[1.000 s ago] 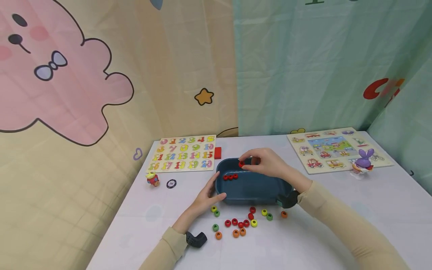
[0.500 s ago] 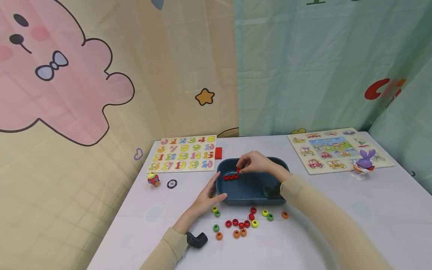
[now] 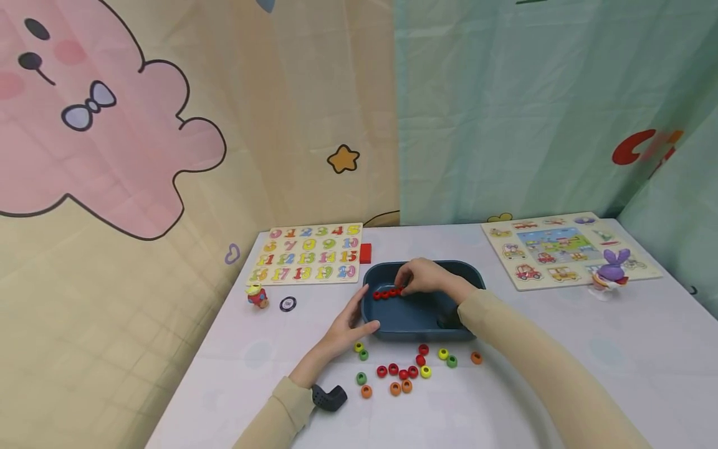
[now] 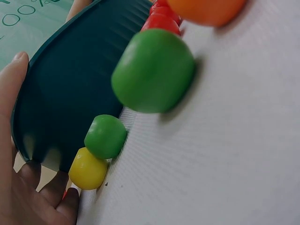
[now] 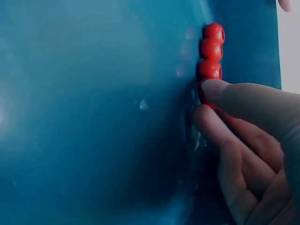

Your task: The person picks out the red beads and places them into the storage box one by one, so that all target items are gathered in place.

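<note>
In the head view my left hand [image 3: 339, 330] grips the left end of a dark blue tray [image 3: 409, 315]. Its thumb lies at the front rim and its fingers go round the end wall, which the left wrist view shows too. Inside the tray, my right hand [image 3: 423, 276] pinches a red bead [image 5: 202, 93] between thumb and finger, largely covered by the thumb. That bead stands at the near end of a straight row of red beads [image 5: 211, 49]. Close to my left hand sit a green bead [image 4: 105, 136] and a yellow bead [image 4: 88, 168].
Loose red beads [image 3: 394, 369], orange beads [image 3: 395, 388], and more green and yellow ones lie in front of the tray. Behind are a number puzzle board [image 3: 308, 252] and a vehicle puzzle board [image 3: 561, 249]. Small figures [image 3: 258, 296] and a round disc [image 3: 288, 304] stand aside.
My right hand has come down into the tray with the red bead, bringing it to the end of the red row. The left hand keeps its place on the tray.
</note>
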A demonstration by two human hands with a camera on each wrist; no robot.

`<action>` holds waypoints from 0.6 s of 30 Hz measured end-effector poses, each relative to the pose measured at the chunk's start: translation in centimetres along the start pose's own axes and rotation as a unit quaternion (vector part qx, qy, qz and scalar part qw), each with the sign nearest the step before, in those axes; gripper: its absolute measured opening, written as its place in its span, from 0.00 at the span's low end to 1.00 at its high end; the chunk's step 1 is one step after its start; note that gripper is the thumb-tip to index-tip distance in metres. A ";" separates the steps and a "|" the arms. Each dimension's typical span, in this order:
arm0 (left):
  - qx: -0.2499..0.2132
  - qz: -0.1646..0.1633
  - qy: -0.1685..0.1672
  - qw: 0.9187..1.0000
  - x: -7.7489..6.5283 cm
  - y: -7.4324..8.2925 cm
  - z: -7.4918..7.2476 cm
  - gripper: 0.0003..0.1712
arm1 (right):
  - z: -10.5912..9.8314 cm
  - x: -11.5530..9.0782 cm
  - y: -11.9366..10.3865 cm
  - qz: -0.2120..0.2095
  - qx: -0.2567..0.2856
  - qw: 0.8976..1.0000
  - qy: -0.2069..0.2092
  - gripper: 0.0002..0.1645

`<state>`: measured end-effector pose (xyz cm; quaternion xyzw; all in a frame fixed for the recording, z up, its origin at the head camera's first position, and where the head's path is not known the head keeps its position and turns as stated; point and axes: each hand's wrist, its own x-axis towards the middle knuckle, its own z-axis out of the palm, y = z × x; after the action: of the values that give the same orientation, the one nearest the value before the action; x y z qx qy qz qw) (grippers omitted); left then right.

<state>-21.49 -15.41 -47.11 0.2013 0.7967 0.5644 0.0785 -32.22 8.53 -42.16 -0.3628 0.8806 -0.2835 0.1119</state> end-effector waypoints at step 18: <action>0.007 -0.011 -0.015 1.000 -0.8 3.2 -0.2 0.43 | -4.5 -4.1 -3.8 0.008 -0.019 0.999 0.027 0.20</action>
<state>-20.10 -15.01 -44.12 0.2013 0.8018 0.5545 0.0954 -28.96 11.14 -36.33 -0.3504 0.8912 -0.2756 0.0838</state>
